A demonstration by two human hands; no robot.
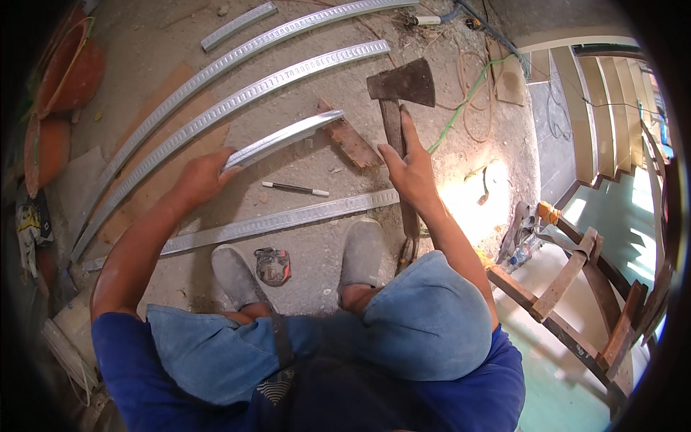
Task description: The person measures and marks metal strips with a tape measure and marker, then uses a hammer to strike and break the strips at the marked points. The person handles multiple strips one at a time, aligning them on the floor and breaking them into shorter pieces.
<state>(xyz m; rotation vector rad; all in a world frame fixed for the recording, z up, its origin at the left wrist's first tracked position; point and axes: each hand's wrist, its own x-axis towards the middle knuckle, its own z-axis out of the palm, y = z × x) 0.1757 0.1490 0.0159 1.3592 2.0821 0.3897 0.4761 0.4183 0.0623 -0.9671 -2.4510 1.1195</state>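
We see the left hand [204, 178] clasped on the near end of a short metal strip [284, 139] and the right hand [414, 173] gripping an axe [408, 84] by its handle; we judge the strip best kept steady, the left hand clear of the edge. Between the grips, a wood block [350, 138] crowds the strip's far end, while a pen [295, 189], a long rail [288, 222] and a tape measure [273, 266] lie below.

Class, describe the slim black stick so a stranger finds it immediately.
On the dusty grey floor, find the long ridged silver metal strip nearest the grey shoes. Just beyond it lies the slim black stick, its dark, pale-ended barrel unlike that shiny strip.
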